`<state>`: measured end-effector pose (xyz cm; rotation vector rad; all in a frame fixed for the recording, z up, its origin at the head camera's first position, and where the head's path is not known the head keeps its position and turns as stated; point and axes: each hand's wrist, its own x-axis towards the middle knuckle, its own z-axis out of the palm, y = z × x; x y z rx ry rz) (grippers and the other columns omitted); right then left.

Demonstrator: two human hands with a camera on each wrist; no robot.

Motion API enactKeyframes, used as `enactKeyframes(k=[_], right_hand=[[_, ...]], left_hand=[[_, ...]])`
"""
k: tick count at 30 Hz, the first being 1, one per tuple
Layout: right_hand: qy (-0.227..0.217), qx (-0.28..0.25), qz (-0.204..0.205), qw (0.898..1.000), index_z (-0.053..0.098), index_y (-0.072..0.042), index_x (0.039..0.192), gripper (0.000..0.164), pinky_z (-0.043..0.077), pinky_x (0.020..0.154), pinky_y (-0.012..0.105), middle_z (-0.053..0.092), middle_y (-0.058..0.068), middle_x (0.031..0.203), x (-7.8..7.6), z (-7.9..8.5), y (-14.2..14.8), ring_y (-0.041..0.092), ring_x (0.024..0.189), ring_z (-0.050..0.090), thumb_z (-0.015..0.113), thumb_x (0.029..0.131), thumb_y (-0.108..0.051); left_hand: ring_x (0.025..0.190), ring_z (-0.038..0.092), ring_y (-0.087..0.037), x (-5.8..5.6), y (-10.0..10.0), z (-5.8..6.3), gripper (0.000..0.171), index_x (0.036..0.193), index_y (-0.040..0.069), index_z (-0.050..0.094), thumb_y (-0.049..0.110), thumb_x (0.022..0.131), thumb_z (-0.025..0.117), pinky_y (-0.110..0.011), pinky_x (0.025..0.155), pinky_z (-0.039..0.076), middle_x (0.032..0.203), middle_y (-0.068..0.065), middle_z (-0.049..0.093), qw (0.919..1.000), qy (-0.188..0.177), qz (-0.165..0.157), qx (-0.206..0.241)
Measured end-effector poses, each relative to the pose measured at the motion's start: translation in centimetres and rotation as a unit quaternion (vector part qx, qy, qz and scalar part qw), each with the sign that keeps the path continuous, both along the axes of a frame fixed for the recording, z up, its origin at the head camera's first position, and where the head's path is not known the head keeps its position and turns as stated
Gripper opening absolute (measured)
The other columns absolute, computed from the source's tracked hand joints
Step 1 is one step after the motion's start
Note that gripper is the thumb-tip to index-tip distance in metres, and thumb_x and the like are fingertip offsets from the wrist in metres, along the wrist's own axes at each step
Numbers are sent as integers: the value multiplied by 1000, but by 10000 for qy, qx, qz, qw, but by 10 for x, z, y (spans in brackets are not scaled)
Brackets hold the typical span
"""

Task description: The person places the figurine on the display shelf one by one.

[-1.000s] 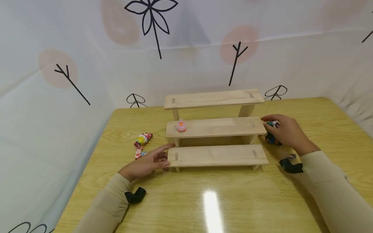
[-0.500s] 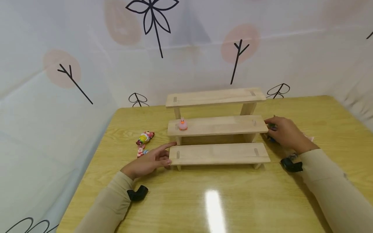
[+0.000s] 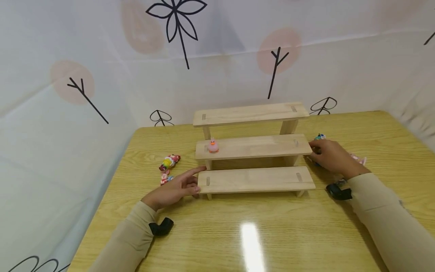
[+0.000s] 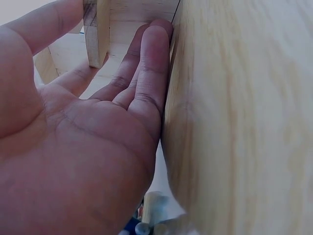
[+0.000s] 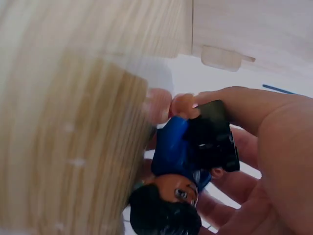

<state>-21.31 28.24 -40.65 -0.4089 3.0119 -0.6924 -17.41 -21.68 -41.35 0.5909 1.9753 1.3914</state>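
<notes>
A pale wooden three-step shelf stand (image 3: 256,179) stands mid-table. My left hand (image 3: 171,192) holds the left end of its lowest step, thumb at the front corner and index finger along the back. In the left wrist view, the step's end (image 4: 96,36) lies between thumb and index finger, with the other fingers below. Beyond the stand's right end, my right hand (image 3: 334,156) grips a toy figurine (image 5: 171,147) with dark hair, blue clothes and a black flat piece. Thumb and fingers lie around the figurine, which the hand mostly hides in the head view.
On the middle step sits a pink duck (image 3: 213,146). Two small toys, a yellow-and-red figure (image 3: 169,162) and a pink one (image 3: 164,177), lie left of the stand. Behind my right hand lies a teal toy (image 3: 319,136); a pink toy (image 3: 360,159) shows beside that wrist.
My right hand has come slightly nearer and lower over the figurine, uncovering the teal toy behind and the pink toy beside the wrist. My left hand keeps its place on the stand.
</notes>
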Motion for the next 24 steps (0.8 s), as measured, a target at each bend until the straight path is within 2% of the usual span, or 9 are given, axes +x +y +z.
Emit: enactKeyframes(k=[4,7,13,24], right_hand=[[49,55,52,10000,60,12,128,38,52,75,51,66,32,111,-1,-2,-1,38,93,66,62,97,-10],[46,70,39,10000,60,12,126,37,50,69,45,67,30,108,-1,-2,-1,32,84,64,63,97,-10],[-11,-15,24,10000,63,7,125,37,42,61,35,68,19,97,-1,-2,-4,17,68,53,64,99,-19],[68,-123,-20,9999,65,3,122,30,46,66,36,69,26,108,2,-4,-5,24,81,63,65,97,-13]], left_hand=[[115,61,-27,0,0,0,65,158,39,23,28,104,57,-36,98,50,137,-16,54,10000,-19,17,2],[117,61,-27,0,0,0,65,157,40,23,28,103,58,-36,99,50,138,-16,53,10000,-43,36,14],[116,61,-27,0,0,0,65,157,39,24,27,103,58,-35,99,50,137,-16,53,10000,-58,52,2],[112,63,-28,-1,0,1,64,157,40,24,29,103,57,-37,98,51,136,-17,54,10000,-57,19,-3]])
